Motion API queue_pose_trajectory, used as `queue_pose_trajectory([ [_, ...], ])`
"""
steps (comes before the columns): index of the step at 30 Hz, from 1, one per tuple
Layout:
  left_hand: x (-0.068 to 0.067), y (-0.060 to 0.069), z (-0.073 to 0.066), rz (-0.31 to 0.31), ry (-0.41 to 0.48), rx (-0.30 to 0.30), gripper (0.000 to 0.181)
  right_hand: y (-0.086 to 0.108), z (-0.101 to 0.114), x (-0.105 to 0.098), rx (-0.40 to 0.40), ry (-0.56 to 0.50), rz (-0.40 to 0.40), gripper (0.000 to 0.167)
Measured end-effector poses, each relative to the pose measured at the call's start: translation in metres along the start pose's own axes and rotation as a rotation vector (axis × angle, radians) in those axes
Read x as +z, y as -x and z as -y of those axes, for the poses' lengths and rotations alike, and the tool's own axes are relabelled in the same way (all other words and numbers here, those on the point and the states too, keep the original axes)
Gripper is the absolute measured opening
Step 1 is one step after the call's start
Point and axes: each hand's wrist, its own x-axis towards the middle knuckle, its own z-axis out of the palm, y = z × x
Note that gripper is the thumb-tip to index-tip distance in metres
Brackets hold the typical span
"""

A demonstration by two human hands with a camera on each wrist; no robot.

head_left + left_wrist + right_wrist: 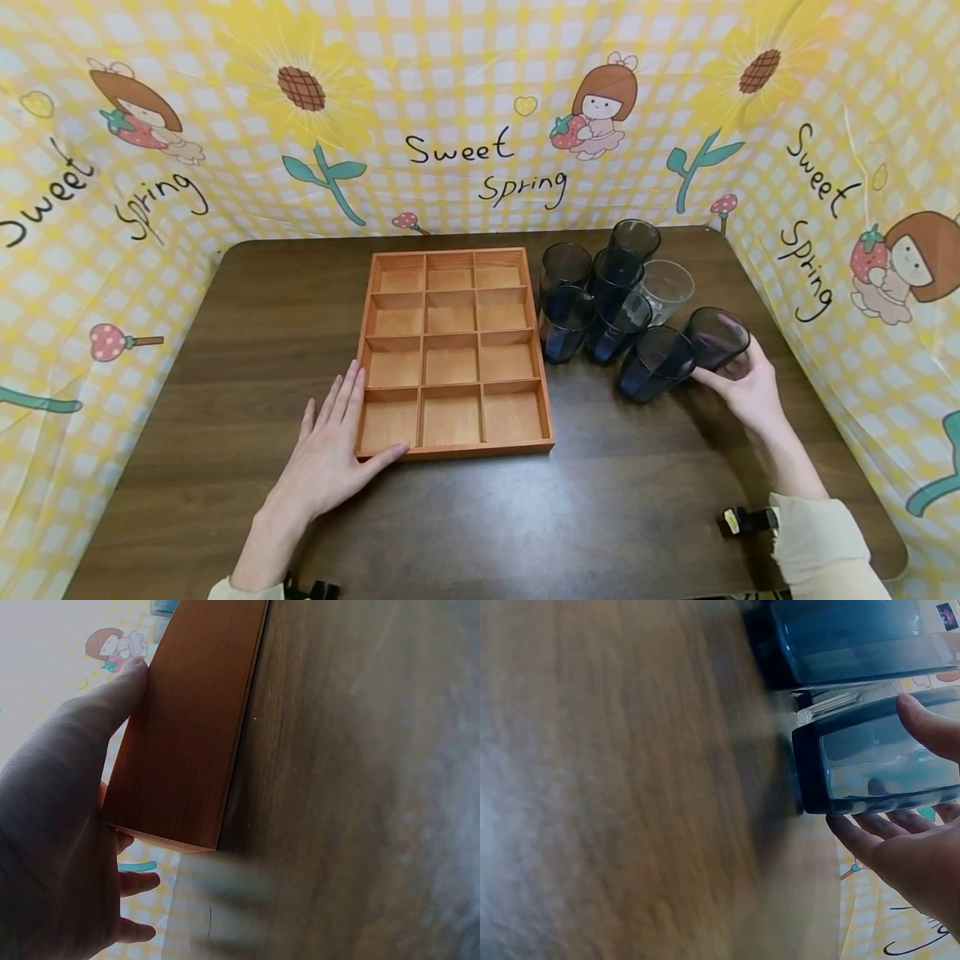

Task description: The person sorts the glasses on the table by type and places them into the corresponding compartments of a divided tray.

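And the right hand (750,387) has a dark glass (708,340) in its grip, thumb at the near side, fingers curling round the right! The glass sits between thumb and fingers, at the right end of the cluster, just beside a second dark glass (654,367); whether its base touches the surface (600,517), I cannot tell. Behind, a clear glass (671,287) stands among more dark ones. Over on the left, the left hand (322,462) rests at the tray's (480,451) near left corner, fingers straight, spread from the thumb: 4 along the left side, thumb at the front edge. The tray shows 12 compartments, 4 rows of 3.
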Motion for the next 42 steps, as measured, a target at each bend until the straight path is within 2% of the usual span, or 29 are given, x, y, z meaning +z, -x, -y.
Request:
queue_pose_trajectory([
  [6,-0.001,-0.001,0.0,-0.003,0.006,0.012,0.125,-0.003,0.004,-0.004,0.056,-0.038,-0.074,0.084],
  [12,-0.001,0.0,0.0,-0.016,-0.027,0.037,0.125,-0.008,0.018,-0.01,0.065,-0.106,-0.089,0.083],
  [21,-0.001,0.0,0.002,-0.031,-0.049,0.054,0.125,-0.022,0.043,-0.013,0.023,-0.101,-0.155,0.082],
  [29,0.0,0.0,0.001,-0.014,-0.043,0.049,0.125,-0.038,0.056,-0.011,0.052,-0.068,-0.257,0.085],
  [35,-0.002,-0.001,0.001,-0.012,-0.036,0.044,0.124,-0.054,0.073,0.004,-0.006,-0.064,-0.304,0.076],
  [42,-0.002,0.001,0.0,-0.016,-0.042,0.05,0.124,-0.063,0.082,0.023,-0.11,-0.08,-0.251,0.062],
])
